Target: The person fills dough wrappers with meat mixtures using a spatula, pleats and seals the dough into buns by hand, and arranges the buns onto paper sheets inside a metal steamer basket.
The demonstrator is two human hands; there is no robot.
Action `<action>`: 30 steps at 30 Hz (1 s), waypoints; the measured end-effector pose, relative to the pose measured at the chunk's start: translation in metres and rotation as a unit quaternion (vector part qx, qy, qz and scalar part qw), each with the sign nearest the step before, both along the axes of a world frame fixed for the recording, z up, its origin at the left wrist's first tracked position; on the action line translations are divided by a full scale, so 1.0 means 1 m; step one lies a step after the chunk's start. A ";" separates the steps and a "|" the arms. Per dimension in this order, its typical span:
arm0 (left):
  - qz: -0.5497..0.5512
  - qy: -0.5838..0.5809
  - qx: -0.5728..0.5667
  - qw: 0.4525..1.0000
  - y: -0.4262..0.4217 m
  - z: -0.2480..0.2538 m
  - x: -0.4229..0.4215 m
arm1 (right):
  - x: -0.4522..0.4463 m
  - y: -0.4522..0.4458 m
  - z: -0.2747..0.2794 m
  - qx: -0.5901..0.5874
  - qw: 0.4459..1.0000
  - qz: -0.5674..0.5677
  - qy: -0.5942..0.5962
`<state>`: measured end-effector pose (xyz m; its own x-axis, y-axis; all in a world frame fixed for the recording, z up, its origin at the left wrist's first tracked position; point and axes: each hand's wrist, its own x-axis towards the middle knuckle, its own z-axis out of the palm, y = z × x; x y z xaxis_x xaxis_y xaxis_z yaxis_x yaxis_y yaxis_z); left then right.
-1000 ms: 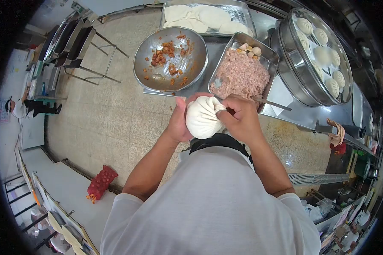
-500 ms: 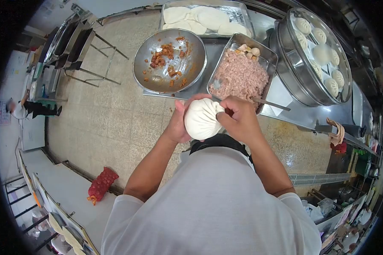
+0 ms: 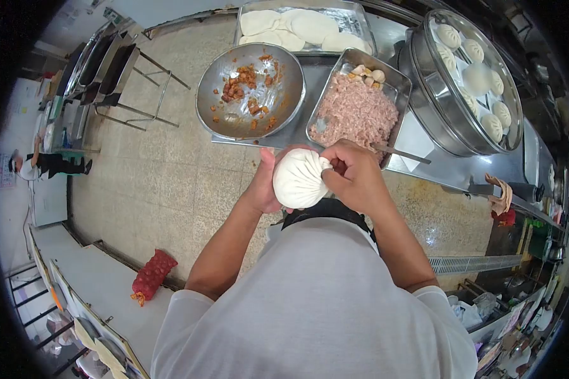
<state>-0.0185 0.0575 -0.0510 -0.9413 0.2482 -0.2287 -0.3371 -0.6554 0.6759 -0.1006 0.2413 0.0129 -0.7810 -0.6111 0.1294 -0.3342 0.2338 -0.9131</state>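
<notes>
A round white dough bun (image 3: 296, 181) with gathered pleats is held in front of my waist. My left hand (image 3: 265, 186) cups it from the left and below, thumb raised along its side. With thumb and forefinger, my right hand (image 3: 354, 174) pinches the pleated top edge, which faces right. Just beyond my hands is a metal pan of pale pink minced meat (image 3: 357, 110), with a utensil handle (image 3: 401, 153) resting over its rim. Left of that pan stands a steel bowl (image 3: 208, 95) with scattered reddish-brown filling (image 3: 240, 85).
Flat dough rounds (image 3: 310, 26) lie in a tray at the back. Pleated buns (image 3: 492, 126) sit in a stacked steamer (image 3: 433, 120) on the right. A red mesh sack (image 3: 153, 276) is on the floor at left. Another person (image 3: 44, 164) stands far left.
The bun has turned slightly in my hands, and its pleats are drawn closer together at the pinched edge. The person at far left has raised an arm.
</notes>
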 end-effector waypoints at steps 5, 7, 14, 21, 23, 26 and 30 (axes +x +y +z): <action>0.030 -0.128 0.174 0.976 -0.001 0.004 0.005 | -0.005 0.010 -0.011 0.008 0.994 0.056 0.089; 0.019 -0.143 0.103 0.984 0.002 -0.003 0.007 | -0.005 0.011 -0.009 0.013 0.993 0.082 0.084; -0.011 -0.046 0.156 0.987 0.003 -0.002 0.004 | 0.007 0.001 0.004 -0.006 1.000 -0.030 -0.006; 0.025 -0.058 -0.037 0.997 0.004 0.002 -0.002 | 0.008 0.003 -0.006 -0.009 0.998 -0.009 -0.055; 0.014 -0.046 -0.035 0.998 -0.002 0.001 -0.002 | 0.005 0.007 -0.002 0.021 0.999 0.013 -0.026; -0.014 -0.043 -0.010 0.999 -0.013 -0.003 0.000 | 0.003 0.008 0.005 0.053 0.997 0.039 0.038; -0.032 -0.031 0.096 0.994 -0.007 -0.005 -0.001 | 0.010 0.000 0.025 0.056 0.997 -0.017 -0.040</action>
